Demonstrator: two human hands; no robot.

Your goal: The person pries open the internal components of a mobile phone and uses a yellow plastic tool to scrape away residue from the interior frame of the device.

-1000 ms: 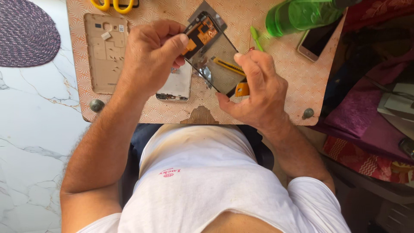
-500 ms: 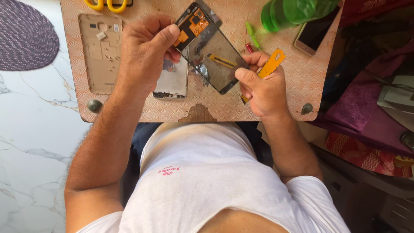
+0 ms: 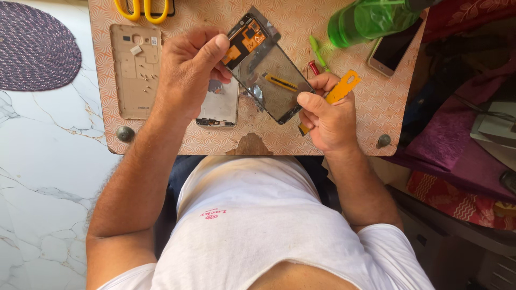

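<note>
Two hands hold a stripped phone screen above a patterned worktop.

At centre frame the left hand (image 3: 185,72) pinches the upper end of the phone screen assembly (image 3: 266,64), thumb on its orange-flexed top edge, while the right hand (image 3: 328,115) presses its thumb on the lower corner and curls its fingers round a yellow plastic pry tool (image 3: 344,88). Below the screen lies a white phone frame (image 3: 220,107); at upper left, a beige back cover (image 3: 134,70) and yellow scissor handles (image 3: 141,9). A green bottle (image 3: 371,19) and another phone (image 3: 392,48) sit upper right on the worktop (image 3: 355,139).
</note>
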